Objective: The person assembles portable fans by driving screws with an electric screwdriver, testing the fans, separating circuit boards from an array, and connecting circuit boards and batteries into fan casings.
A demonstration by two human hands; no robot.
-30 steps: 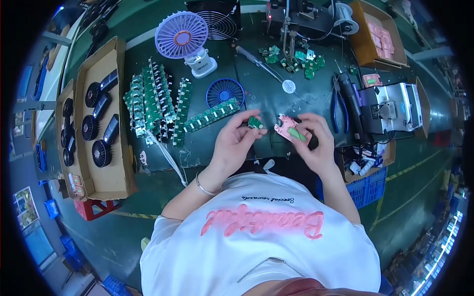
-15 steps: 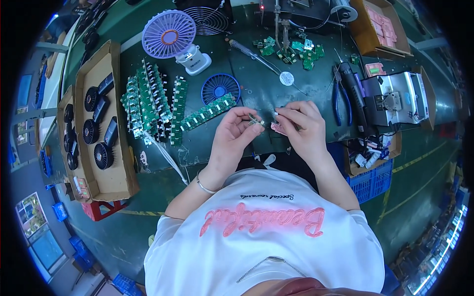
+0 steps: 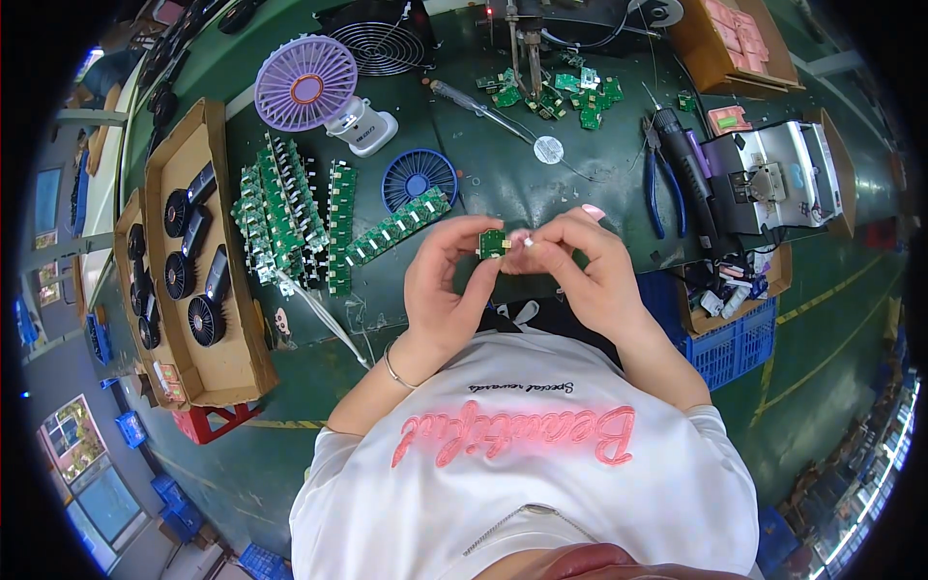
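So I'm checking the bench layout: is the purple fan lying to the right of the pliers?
No, the purple fan lies far left of the pliers.

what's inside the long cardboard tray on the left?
The cardboard tray holds black handheld fan bodies, round heads with handles, lying in a row. Its near end is bare cardboard. A second tray behind holds more; anything beneath the fans is hidden.

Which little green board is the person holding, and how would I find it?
Start at the purple fan at the top of the green table, then come down past the blue fan grille to the two hands. The board sits pinched between the left hand and right hand. It is single, small and held up; the other boards lie in piles.
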